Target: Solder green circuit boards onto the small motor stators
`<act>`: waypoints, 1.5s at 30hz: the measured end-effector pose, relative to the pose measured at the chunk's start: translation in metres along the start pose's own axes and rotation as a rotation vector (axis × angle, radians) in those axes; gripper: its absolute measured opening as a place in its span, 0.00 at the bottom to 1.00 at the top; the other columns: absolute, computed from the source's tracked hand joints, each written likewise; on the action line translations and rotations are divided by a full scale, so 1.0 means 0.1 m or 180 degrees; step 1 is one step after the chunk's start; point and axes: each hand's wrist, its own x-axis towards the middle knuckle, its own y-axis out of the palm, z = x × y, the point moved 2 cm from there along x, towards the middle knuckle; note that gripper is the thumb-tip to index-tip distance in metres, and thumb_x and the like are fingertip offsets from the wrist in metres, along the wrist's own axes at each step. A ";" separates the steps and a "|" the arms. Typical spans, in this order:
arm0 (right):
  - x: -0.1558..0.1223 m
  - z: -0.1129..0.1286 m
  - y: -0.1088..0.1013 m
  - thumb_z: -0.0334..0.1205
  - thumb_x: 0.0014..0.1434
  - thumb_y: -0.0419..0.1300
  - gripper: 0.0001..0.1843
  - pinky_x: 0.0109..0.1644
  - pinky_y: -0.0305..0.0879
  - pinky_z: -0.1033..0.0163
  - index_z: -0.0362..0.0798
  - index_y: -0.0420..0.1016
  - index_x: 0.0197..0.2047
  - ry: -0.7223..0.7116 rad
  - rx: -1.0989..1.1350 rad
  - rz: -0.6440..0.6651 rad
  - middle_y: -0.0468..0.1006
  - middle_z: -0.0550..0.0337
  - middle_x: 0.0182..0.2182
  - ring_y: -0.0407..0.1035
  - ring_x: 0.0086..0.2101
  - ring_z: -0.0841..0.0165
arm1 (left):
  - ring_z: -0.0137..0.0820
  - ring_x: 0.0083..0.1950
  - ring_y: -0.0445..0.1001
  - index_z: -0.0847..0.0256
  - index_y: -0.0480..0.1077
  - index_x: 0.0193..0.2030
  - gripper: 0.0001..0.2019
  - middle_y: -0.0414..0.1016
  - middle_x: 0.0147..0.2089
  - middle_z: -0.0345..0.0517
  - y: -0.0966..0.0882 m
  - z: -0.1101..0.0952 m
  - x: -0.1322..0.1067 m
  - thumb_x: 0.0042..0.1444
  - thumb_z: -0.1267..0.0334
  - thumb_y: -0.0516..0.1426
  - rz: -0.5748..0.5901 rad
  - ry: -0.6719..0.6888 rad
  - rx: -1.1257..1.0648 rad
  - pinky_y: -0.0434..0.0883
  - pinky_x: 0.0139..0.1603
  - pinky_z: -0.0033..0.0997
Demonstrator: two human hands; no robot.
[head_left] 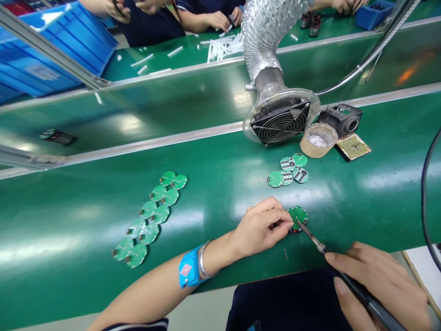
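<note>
My right hand (382, 280) grips a soldering iron (358, 285) by its black handle. Its metal tip meets the top of a round green circuit board (298, 217) on the bench. At that board's left edge, my left hand (263, 225) is closed in a pinch; whether a small part is also between the fingertips is hidden. Dark and orange parts show under the board's near edge. Just beyond lie several more round boards (274, 179), some showing rows of black chips. Off to the left, a double row of round boards (149, 233) rests on the green surface.
A fume extractor (280, 122) on a silver duct hangs beyond the boards. Beside it stand a cup of shiny metal (319, 140), a black iron stand (344, 120) and a sponge tray (354, 146). A black cable (425, 202) curves at right. Co-workers' hands work across the bench.
</note>
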 end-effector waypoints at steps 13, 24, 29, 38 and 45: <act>0.29 -0.26 0.23 0.23 0.58 0.58 0.20 0.48 0.74 0.60 0.47 0.72 0.52 -0.0306 0.0388 -0.0338 0.80 0.53 0.45 0.76 0.44 0.64 | 0.20 0.27 0.68 0.64 0.75 0.37 0.03 0.69 0.33 0.42 0.00 -0.01 0.01 0.56 0.72 0.60 0.0100 0.0043 0.0142 0.69 0.26 0.17; 0.36 -0.39 0.44 0.22 0.57 0.58 0.21 0.57 0.69 0.53 0.48 0.69 0.52 -0.0371 0.0642 0.0018 0.78 0.51 0.50 0.73 0.49 0.63 | 0.23 0.29 0.70 0.60 0.76 0.39 0.05 0.72 0.32 0.41 -0.14 -0.09 -0.04 0.60 0.66 0.58 0.0440 0.0938 0.0574 0.68 0.28 0.22; 0.38 -0.34 0.37 0.24 0.54 0.61 0.20 0.52 0.71 0.54 0.49 0.69 0.50 -0.0133 0.0894 -0.0202 0.78 0.53 0.47 0.70 0.50 0.61 | 0.19 0.24 0.65 0.65 0.77 0.30 0.05 0.68 0.29 0.39 -0.07 -0.09 0.08 0.53 0.65 0.66 0.0264 -0.0610 -0.0528 0.66 0.24 0.18; 0.45 -0.22 0.39 0.23 0.57 0.58 0.16 0.41 0.69 0.59 0.50 0.69 0.45 -0.0259 0.0708 -0.0397 0.76 0.60 0.34 0.69 0.38 0.66 | 0.19 0.24 0.63 0.66 0.76 0.29 0.06 0.66 0.28 0.40 -0.04 -0.13 0.12 0.53 0.65 0.64 0.0407 -0.1102 -0.0718 0.64 0.24 0.19; 0.37 -0.31 0.42 0.21 0.58 0.57 0.18 0.44 0.71 0.59 0.49 0.71 0.48 -0.0543 0.0491 -0.0310 0.79 0.61 0.34 0.72 0.34 0.68 | 0.18 0.22 0.63 0.66 0.74 0.28 0.04 0.66 0.29 0.40 0.01 -0.14 0.06 0.52 0.69 0.61 0.0138 -0.1173 -0.0639 0.63 0.22 0.18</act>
